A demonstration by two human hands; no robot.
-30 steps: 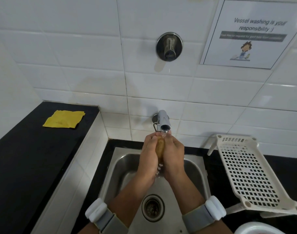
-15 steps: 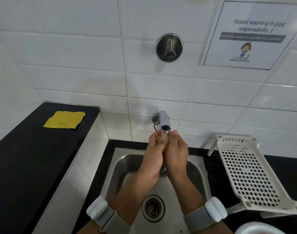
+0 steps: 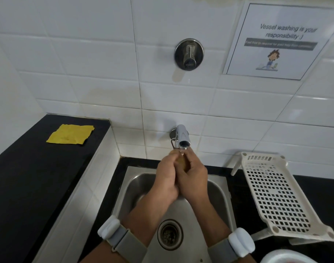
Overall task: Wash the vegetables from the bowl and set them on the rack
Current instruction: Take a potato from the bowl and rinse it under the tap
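Together, both hands (image 3: 181,175) round a potato (image 3: 182,161) (probably) under tap (image 3: 183,137).

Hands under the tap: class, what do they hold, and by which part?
Left hand and right hand clasp a yellowish-brown vegetable by its opposite sides.

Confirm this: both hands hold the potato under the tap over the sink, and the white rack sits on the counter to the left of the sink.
Wrong side. In the head view the white rack sits right of the sink; the rest holds.
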